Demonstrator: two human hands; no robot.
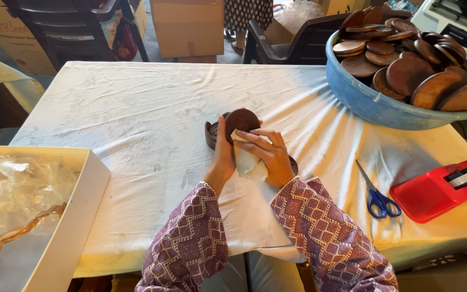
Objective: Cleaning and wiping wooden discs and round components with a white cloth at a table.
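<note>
1. Round brown wooden disc point(241, 119) is held upright just above the middle of the desk point(136, 119), which is covered by a white cloth.
2. At the far left, an open white box point(77, 216) with crumpled clear plastic point(17, 189) inside is seen on the desk corner.
3. The left hand point(222, 157) is placed at the left edge of the disc, and its fingers are closed around it.
4. The right hand point(271, 154) is pressed on a white rag point(249, 165), which is clenched by its fingers against the lower face of the disc.
5. Blue-handled scissors point(375, 194) are laid on the desk to the right of the hands.
6. A red tape dispenser point(433, 192) is set just beside the scissors.
7. At the upper right, a blue basin point(363, 100) is filled with many wooden discs point(412, 65).
</note>
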